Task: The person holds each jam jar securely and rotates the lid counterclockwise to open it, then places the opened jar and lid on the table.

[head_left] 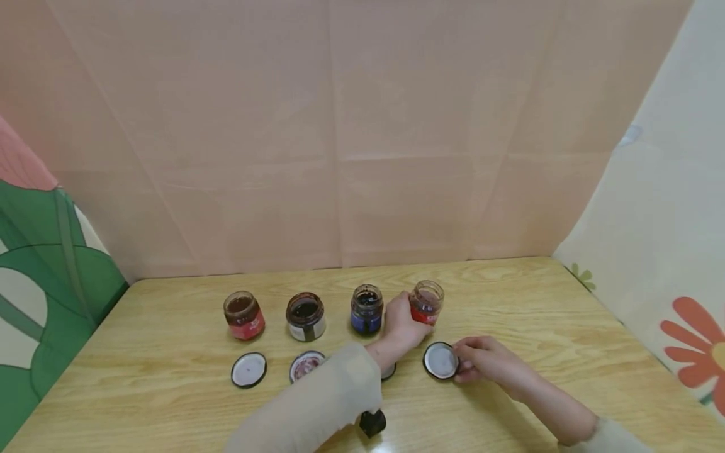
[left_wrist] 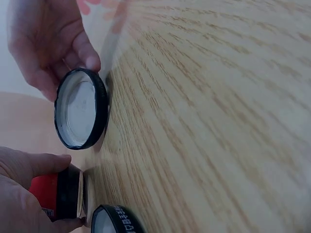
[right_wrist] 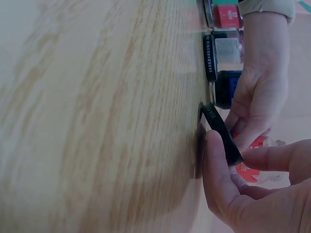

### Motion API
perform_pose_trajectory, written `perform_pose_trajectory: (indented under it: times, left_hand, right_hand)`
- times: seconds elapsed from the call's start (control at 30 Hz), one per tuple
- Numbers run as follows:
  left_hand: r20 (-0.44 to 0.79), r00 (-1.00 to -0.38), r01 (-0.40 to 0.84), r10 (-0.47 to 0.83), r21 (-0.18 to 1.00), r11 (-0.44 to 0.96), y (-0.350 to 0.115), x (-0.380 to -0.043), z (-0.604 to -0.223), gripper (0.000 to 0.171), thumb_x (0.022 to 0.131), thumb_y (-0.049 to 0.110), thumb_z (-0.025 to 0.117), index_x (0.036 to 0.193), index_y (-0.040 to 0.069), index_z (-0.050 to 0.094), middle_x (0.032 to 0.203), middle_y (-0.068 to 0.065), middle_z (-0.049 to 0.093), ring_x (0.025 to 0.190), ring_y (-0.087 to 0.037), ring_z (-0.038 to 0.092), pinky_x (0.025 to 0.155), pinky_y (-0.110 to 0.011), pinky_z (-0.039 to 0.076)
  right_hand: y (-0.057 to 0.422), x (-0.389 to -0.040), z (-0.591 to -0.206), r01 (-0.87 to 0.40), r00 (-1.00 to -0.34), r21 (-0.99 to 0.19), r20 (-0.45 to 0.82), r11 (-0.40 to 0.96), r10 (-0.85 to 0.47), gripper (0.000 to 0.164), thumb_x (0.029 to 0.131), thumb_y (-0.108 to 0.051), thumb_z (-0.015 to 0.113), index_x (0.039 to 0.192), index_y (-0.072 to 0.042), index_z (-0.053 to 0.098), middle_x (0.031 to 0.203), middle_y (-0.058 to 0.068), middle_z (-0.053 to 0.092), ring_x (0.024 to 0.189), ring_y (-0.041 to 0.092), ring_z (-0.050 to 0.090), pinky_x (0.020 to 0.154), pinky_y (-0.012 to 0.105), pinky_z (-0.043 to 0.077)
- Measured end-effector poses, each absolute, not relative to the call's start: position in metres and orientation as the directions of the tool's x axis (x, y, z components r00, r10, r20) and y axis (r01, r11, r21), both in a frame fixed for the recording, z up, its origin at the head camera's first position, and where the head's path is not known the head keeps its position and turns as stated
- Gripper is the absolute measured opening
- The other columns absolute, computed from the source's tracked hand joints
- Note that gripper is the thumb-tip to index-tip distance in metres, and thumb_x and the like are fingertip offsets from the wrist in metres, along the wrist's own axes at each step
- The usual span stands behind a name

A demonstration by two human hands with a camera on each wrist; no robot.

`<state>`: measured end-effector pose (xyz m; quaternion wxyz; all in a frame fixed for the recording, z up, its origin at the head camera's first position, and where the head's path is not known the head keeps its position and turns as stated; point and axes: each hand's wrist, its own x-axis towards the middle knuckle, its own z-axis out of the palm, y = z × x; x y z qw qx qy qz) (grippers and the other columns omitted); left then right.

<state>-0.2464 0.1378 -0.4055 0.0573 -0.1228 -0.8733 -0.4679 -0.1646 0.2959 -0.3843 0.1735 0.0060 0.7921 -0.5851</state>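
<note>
In the head view my left hand (head_left: 401,324) grips a glass jar with a red label (head_left: 427,303), lidless, at the right end of a row. Just in front of it, my right hand (head_left: 491,363) pinches a black-rimmed jar lid (head_left: 442,360) by its right edge, the white inside facing up. The right wrist view has this lid (right_wrist: 222,133) tilted, one edge close over the table, between the thumb and fingers. Beside the left hand stands a blue-labelled jar (head_left: 366,311) of dark contents. The left sleeve hides part of the lids lying in front.
Further left stand a white-labelled jar (head_left: 306,318) and a red-labelled jar (head_left: 244,316), both uncovered. Before them lie a stained lid (head_left: 306,365) and a cleaner lid (head_left: 249,370). A small black object (head_left: 372,423) shows near the left forearm. A pinkish sheet (head_left: 340,138) backs the wooden table (head_left: 141,396).
</note>
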Motion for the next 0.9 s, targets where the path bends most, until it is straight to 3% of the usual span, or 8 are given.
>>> perform_pose_trajectory:
  times: [0.27, 0.57, 0.7, 0.9]
  left_hand:
    - [0.182, -0.972, 0.233, 0.148, 0.804, 0.546, 0.139, -0.249, -0.406, 0.054, 0.058, 0.009, 0.09, 0.104, 0.003, 0.061, 0.094, -0.009, 0.068, 0.091, -0.023, 0.065, 0.085, -0.03, 0.052]
    - [0.175, -0.972, 0.236, 0.16, 0.78, 0.58, 0.139, -0.249, -0.403, 0.056, 0.059, 0.012, 0.09, 0.1, 0.003, 0.055, 0.092, -0.011, 0.065, 0.09, -0.027, 0.065, 0.083, -0.031, 0.053]
    - [0.166, -0.968, 0.246, 0.189, 0.78, 0.576, 0.14, -0.246, -0.396, 0.068, 0.061, 0.015, 0.09, 0.113, -0.002, 0.049, 0.102, -0.015, 0.061, 0.098, -0.032, 0.062, 0.089, -0.035, 0.052]
    - [0.163, -0.954, 0.276, 0.253, 0.811, 0.516, 0.141, -0.238, -0.384, 0.09, 0.07, 0.017, 0.086, 0.139, -0.005, 0.032, 0.132, -0.02, 0.043, 0.119, -0.032, 0.05, 0.102, -0.035, 0.044]
  right_hand:
    - [0.297, -0.166, -0.386, 0.222, -0.936, -0.92, -0.293, 0.322, -0.194, 0.036, 0.098, -0.007, 0.043, 0.114, 0.026, 0.047, 0.085, 0.004, 0.059, 0.074, 0.009, 0.059, 0.072, 0.026, 0.057]
    - [0.297, -0.168, -0.39, 0.221, -0.941, -0.914, -0.291, 0.34, -0.173, 0.044, 0.097, -0.01, 0.045, 0.122, 0.027, 0.041, 0.094, 0.007, 0.064, 0.08, 0.01, 0.061, 0.074, 0.025, 0.056]
    - [0.297, -0.168, -0.388, 0.222, -0.944, -0.91, -0.291, 0.351, -0.156, 0.045, 0.097, -0.012, 0.046, 0.123, 0.026, 0.042, 0.095, 0.006, 0.065, 0.083, 0.01, 0.061, 0.075, 0.027, 0.056]
    - [0.298, -0.167, -0.384, 0.241, -0.942, -0.882, -0.313, 0.404, -0.122, 0.046, 0.098, -0.017, 0.047, 0.127, 0.018, 0.046, 0.107, 0.013, 0.065, 0.092, 0.014, 0.061, 0.077, 0.028, 0.054]
